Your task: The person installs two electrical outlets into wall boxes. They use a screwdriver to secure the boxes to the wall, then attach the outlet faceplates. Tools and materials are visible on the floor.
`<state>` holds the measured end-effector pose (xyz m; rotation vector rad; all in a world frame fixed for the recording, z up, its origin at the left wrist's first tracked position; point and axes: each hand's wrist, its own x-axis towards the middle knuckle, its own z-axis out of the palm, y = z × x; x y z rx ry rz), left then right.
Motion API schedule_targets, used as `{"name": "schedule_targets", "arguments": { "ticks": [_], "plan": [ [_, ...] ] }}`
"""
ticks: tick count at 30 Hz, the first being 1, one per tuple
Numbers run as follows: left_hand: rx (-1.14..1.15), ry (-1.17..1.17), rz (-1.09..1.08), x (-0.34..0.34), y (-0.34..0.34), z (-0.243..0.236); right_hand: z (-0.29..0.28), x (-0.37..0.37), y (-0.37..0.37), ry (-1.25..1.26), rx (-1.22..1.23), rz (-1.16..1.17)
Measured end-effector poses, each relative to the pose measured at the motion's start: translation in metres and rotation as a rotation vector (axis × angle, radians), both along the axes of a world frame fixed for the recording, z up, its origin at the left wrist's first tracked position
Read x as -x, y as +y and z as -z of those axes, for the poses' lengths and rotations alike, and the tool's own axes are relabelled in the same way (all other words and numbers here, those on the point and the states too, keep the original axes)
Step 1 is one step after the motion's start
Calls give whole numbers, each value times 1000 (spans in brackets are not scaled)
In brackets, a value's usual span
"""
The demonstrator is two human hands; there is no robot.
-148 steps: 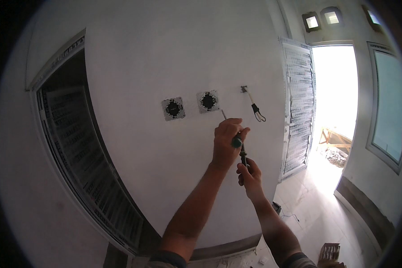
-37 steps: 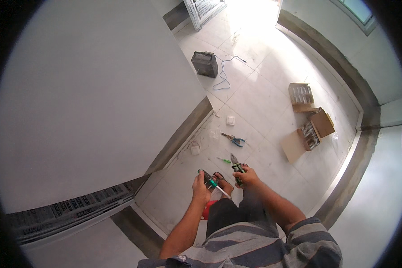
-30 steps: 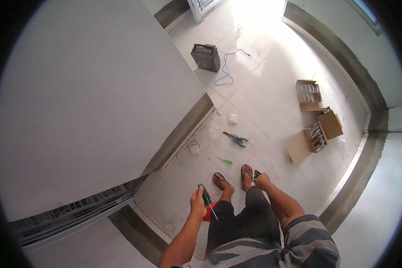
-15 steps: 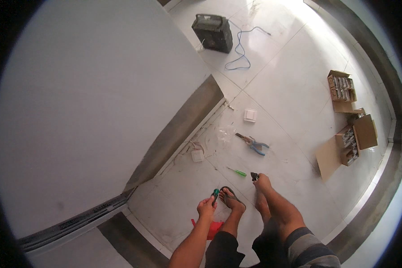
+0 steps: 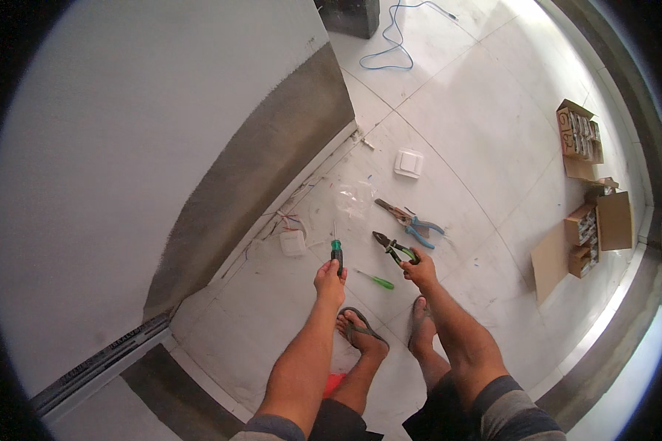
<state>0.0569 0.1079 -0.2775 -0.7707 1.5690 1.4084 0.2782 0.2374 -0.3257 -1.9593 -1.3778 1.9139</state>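
My left hand is closed round the black and green handle of a screwdriver, its thin shaft pointing away from me. In my right hand are pliers with green and black handles, held above the floor with the jaws toward the left. Below and between the hands, a small green screwdriver lies on the tiles. Beyond the held pliers rest blue-handled pliers. A white switch plate with thin wires lies near the wall, and a second white switch sits farther off.
Clear plastic wrapping lies between the two white switches. Open cardboard boxes with small packets stand at the right. A blue cable and a black case are at the far end. The wall corner juts in from the left.
Both hands have reached forward, away from my body, carrying the screwdriver and the pliers. The view has shifted, so the black case is now partly cut off at the top.
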Motion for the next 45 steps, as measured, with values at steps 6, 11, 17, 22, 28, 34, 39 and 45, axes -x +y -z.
{"name": "schedule_targets", "arguments": {
  "ticks": [6, 11, 17, 22, 28, 34, 39, 45],
  "plan": [
    [-138, 18, 148, 0, -28, 17, -33, -31, -12, -152, -249, -130],
    [257, 85, 736, -31, -83, -61, -80, -225, -98, -253, -119, -306],
    [437, 442, 1398, -72, -206, -217, -299, -415, -149, -296, 321, -747],
    [300, 1304, 1295, -76, -270, -317, -449, -244, -68, -211, 102, -656],
    [379, 1648, 1765, -75, -215, -412, -646, -105, 38, 48, -366, -760],
    [453, 1409, 1498, -56, -123, -493, -771, -74, 56, 223, -600, -834],
    [552, 1458, 1678, -25, -109, -518, -814, -82, 55, 283, -683, -839],
    [309, 1474, 1944, -11, -146, -533, -846, -101, 47, 309, -750, -841]
  ]
}}
